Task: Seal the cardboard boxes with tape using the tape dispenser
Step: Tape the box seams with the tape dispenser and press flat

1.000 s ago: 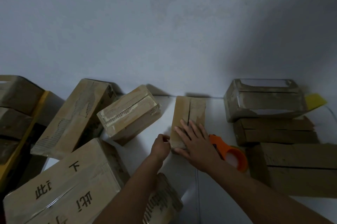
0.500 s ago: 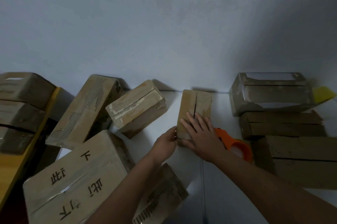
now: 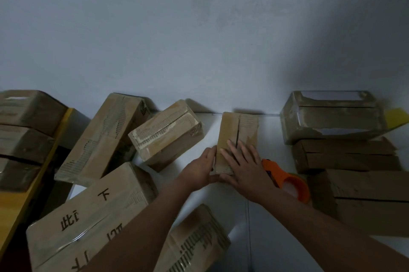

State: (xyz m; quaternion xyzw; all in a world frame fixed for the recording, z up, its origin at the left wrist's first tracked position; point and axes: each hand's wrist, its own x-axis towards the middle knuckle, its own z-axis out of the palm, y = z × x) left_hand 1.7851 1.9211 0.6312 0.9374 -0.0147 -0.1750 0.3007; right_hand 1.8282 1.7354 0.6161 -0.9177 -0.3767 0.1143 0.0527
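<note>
While you press right hand (image 3: 245, 167) flat, fingers spread, on small box (image 3: 238, 139) mid-table, left hand (image 3: 200, 168) grips its near-left corner. Tape dispenser (image 3: 285, 180) idle just right. Risk: flap seam gapes if you lift palm before taping.

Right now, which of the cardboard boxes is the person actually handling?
The small upright box at the table's middle: the right hand lies flat on its top, the left hand grips its near corner. No hand touches the other boxes.
</note>
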